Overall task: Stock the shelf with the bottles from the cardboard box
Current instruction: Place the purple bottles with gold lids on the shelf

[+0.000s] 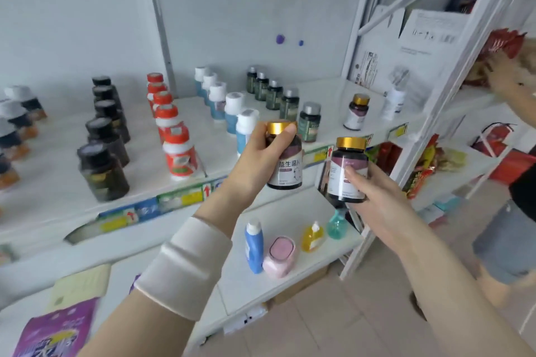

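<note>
At frame centre, the left hand (258, 153) and right hand (374, 191) are each gripping a gold-capped dark glass bottle (285, 165), (348, 171), best set upright behind the matching bottle (356, 111) on the white shelf (139, 136).

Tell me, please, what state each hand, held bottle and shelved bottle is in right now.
Left hand: closed around a bottle.
Left gold-capped bottle: held upright, capped.
Right hand: closed around a bottle.
Right gold-capped bottle: held upright, capped.
Shelved gold-capped bottle: standing upright, capped, apart from the rows.
</note>
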Tool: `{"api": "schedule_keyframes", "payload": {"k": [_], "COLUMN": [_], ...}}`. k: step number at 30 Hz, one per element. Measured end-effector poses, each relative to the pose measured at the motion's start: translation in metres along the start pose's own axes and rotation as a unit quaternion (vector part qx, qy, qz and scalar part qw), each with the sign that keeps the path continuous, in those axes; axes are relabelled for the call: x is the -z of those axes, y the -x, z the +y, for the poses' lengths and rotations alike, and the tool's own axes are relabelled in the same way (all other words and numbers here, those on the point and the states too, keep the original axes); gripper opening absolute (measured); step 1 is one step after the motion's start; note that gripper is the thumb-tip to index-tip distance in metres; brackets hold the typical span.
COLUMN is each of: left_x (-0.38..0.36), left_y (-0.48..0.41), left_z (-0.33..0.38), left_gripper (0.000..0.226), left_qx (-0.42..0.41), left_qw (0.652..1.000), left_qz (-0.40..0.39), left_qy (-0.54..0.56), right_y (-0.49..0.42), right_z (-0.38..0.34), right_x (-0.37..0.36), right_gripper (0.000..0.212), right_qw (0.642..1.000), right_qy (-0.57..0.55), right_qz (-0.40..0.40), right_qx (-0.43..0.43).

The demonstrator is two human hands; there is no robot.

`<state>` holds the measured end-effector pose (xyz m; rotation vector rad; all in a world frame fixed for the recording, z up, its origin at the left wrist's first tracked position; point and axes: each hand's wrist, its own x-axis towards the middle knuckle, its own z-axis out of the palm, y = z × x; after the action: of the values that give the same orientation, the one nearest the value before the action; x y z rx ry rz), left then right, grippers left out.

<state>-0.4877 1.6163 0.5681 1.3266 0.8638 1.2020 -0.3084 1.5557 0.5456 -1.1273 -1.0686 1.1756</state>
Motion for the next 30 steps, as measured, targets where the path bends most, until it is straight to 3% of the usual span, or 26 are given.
{"api": "schedule_keyframes", "payload": {"k": [5, 10, 15, 22, 25, 30], "left_x": [-0.024, -0.053, -0.086, -0.110, -0.104, -0.080], "left_y": [-0.087, -0.176, -0.258, -0.358, -0.392, -0.441], "left_z": [0.010, 0.015, 0.016, 0.007, -0.005, -0.026], "left_gripper": [0.023, 0.024, 0.022, 0.029, 0.038, 0.032], "left_qx": [-0.029, -0.048, -0.066, -0.012, 0.008, 0.042], "left_qw": [0.999, 0.996, 0.991, 0.984, 0.975, 0.952], "left_qz": [-0.003, -0.035, -0.009, 0.065, 0.088, 0.100], "left_qy": [-0.024, -0.071, -0.118, -0.166, -0.205, -0.286], "right_y": [-0.080, -0.164, -0.249, -0.359, -0.400, -0.454], "right_z": [-0.030, -0.055, -0.082, -0.107, -0.098, -0.078], "right_x": [0.036, 0.088, 0.133, 0.160, 0.156, 0.137], "right_gripper": [0.028, 0.055, 0.053, 0.045, 0.046, 0.054], "right_qw": [0.999, 0.998, 0.991, 0.976, 0.969, 0.949], "right_qy": [0.032, 0.031, 0.043, 0.056, 0.132, 0.226], "right_qz": [0.002, -0.042, -0.116, -0.211, -0.210, -0.220], "right_qx": [0.032, 0.039, 0.044, -0.005, -0.003, 0.004]}}
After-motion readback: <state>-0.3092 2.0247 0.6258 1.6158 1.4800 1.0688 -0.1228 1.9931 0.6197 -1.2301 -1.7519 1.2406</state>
